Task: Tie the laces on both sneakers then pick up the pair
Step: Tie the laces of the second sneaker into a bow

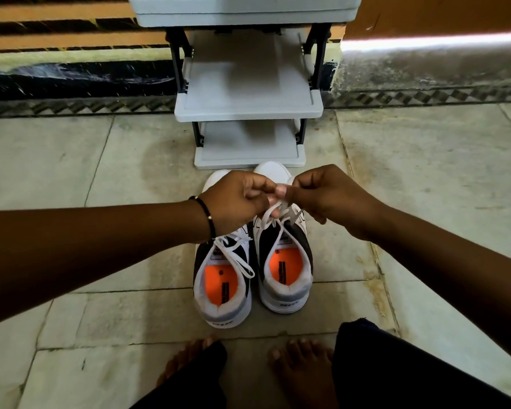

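Two white-and-black sneakers with orange insoles stand side by side on the floor, toes pointing away from me. The left sneaker has a white bow lying across its tongue, with loops hanging toward the opening. Above the right sneaker, both hands pinch its white laces. My left hand, with a black bead bracelet on the wrist, and my right hand meet fingertip to fingertip over the lacing. The hands hide both toe areas in part.
A grey tiered shoe rack with black legs stands just beyond the sneakers' toes, against the wall. My bare feet and dark trousers are at the bottom edge. Stone floor tiles spread to the left and right.
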Demonstrator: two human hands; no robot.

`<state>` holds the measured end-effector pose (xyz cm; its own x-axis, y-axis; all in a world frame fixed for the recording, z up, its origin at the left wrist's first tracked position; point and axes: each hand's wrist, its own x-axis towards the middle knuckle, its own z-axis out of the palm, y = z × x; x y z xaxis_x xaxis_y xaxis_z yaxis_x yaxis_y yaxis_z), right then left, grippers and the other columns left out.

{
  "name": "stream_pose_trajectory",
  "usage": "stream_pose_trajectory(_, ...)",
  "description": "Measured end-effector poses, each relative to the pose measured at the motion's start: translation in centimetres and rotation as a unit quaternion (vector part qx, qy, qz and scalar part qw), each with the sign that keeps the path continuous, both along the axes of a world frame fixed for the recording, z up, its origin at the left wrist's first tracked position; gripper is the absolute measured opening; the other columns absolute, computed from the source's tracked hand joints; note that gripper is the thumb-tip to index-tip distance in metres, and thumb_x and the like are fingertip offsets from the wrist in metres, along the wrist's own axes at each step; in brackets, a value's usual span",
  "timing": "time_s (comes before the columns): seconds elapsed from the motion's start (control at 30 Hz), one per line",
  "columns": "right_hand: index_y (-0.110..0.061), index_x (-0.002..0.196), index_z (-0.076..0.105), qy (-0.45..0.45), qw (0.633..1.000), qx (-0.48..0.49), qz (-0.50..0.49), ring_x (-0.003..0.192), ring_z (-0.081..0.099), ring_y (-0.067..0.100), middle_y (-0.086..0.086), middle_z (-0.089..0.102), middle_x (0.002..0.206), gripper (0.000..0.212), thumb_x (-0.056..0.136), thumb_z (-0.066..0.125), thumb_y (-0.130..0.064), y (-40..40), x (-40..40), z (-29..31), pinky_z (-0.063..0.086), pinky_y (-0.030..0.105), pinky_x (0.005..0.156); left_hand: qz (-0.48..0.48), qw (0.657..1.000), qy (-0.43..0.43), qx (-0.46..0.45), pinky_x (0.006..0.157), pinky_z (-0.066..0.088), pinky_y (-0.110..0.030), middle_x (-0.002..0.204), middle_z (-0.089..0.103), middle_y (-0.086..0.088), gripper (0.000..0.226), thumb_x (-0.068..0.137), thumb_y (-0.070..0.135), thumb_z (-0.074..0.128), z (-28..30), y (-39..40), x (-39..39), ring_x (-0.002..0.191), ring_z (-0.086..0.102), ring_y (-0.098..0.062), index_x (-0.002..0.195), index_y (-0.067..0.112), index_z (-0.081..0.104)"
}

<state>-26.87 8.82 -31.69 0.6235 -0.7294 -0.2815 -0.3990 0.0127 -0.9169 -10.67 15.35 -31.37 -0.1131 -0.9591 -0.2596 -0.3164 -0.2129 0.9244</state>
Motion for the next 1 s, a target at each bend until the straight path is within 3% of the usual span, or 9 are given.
stream_pose_trajectory(0.13, 0.013, 0.076, 0.06, -0.017, 1.0, -0.002, -0.004, 0.04, 0.037, 0.008, 0.011, 0.048, 0.055, 0.035, 0.087, 0.061, -0.021, 0.2, -0.1, 0.0, 0.03, 0.024, 0.044, -0.003, 1.0, 0.008, 0.029, 0.048, 0.045, -0.009, 0.054, 0.071, 0.014, 0.014, 0.091, 0.012, 0.05, 0.2, 0.0, 0.0, 0.051, 0.061, 0.004, 0.095, 0.018, 0.062)
stream_pose_trajectory(0.3, 0.008, 0.079, 0.063, -0.048, 0.998, -0.022, 0.02, 0.048, 0.043, 0.013, 0.006, 0.049, 0.054, 0.025, 0.088, 0.058, -0.015, 0.1, -0.7, 0.7, 0.037, 0.023, 0.046, -0.077, 0.991, 0.009, 0.112, 0.054, 0.048, -0.018, 0.071, 0.075, 0.002, 0.007, 0.09, 0.021, 0.052, 0.7, 0.3, -0.5, 0.053, 0.063, -0.002, 0.092, 0.015, 0.057)
stream_pose_trajectory(0.37, 0.01, 0.08, 0.062, -0.045, 0.998, -0.031, 0.041, 0.051, 0.046, 0.013, 0.01, 0.05, 0.058, 0.025, 0.087, 0.06, -0.014, 0.1, -0.7, 0.9, 0.04, 0.021, 0.047, -0.077, 0.991, -0.039, 0.099, 0.061, 0.049, -0.019, 0.081, 0.074, -0.004, 0.003, 0.088, 0.02, 0.056, 0.7, 0.4, -0.7, 0.055, 0.062, 0.002, 0.089, 0.017, 0.055)
stream_pose_trajectory(0.47, 0.016, 0.082, 0.058, -0.037, 0.996, -0.032, 0.069, 0.052, 0.05, 0.012, 0.014, 0.05, 0.062, 0.028, 0.085, 0.062, -0.012, 0.0, -0.9, 1.0, 0.041, 0.023, 0.05, -0.088, 0.992, -0.07, 0.065, 0.069, 0.048, -0.013, 0.069, 0.069, 0.009, 0.008, 0.086, 0.018, 0.06, 0.3, 0.5, -0.5, 0.061, 0.06, 0.006, 0.093, 0.015, 0.06)
stream_pose_trajectory(0.57, 0.007, 0.084, 0.065, -0.031, 0.996, -0.026, 0.082, 0.054, 0.051, 0.013, 0.012, 0.055, 0.064, 0.014, 0.083, 0.064, -0.008, 0.1, -1.0, 1.1, 0.041, 0.023, 0.051, -0.097, 0.988, -0.112, 0.045, 0.069, 0.045, -0.018, 0.066, 0.058, 0.01, 0.007, 0.082, 0.024, 0.065, 0.0, 0.5, -0.4, 0.06, 0.052, 0.006, 0.08, 0.017, 0.063)
stream_pose_trajectory(0.73, -0.007, 0.081, 0.069, -0.033, 0.993, -0.05, 0.097, 0.056, 0.052, 0.013, 0.01, 0.06, 0.066, 0.005, 0.079, 0.066, -0.004, 0.0, -1.0, 1.4, 0.041, 0.019, 0.05, -0.046, 0.987, -0.152, -0.018, 0.068, 0.044, -0.033, 0.064, 0.055, -0.008, 0.03, 0.073, 0.035, 0.072, -0.1, 0.3, -0.4, 0.065, 0.051, -0.016, 0.061, 0.011, 0.058)
stream_pose_trajectory(0.83, -0.004, 0.084, 0.069, -0.056, 0.994, -0.05, 0.081, 0.057, 0.053, 0.016, 0.015, 0.062, 0.071, 0.005, 0.079, 0.066, -0.003, 0.1, -1.1, 1.4, 0.041, 0.019, 0.049, -0.014, 0.984, -0.179, -0.01, 0.055, 0.036, -0.017, 0.046, 0.047, 0.003, 0.042, 0.083, 0.038, 0.06, 0.0, 0.4, -0.6, 0.048, 0.042, -0.006, 0.055, 0.006, 0.058)
stream_pose_trajectory(0.9, -0.004, 0.083, 0.069, -0.068, 0.994, -0.049, 0.064, 0.057, 0.053, 0.016, 0.014, 0.062, 0.071, 0.004, 0.08, 0.066, -0.005, 0.3, -1.2, 1.3, 0.041, 0.022, 0.05, 0.003, 0.985, -0.172, 0.029, 0.047, 0.032, -0.006, 0.032, 0.046, 0.008, 0.045, 0.091, 0.034, 0.048, 0.1, 0.4, -0.8, 0.038, 0.042, -0.003, 0.051, 0.014, 0.057)
stream_pose_trajectory(1.0, -0.002, 0.083, 0.069, -0.077, 0.995, -0.04, 0.049, 0.056, 0.051, 0.015, 0.015, 0.061, 0.071, 0.006, 0.08, 0.066, -0.007, 0.7, -1.4, 0.9, 0.04, 0.022, 0.05, 0.033, 0.996, -0.048, 0.075, 0.067, 0.045, -0.013, 0.061, 0.064, 0.011, 0.037, 0.095, 0.02, 0.04, 0.5, 0.5, -1.2, 0.062, 0.059, -0.002, 0.067, 0.019, 0.063)
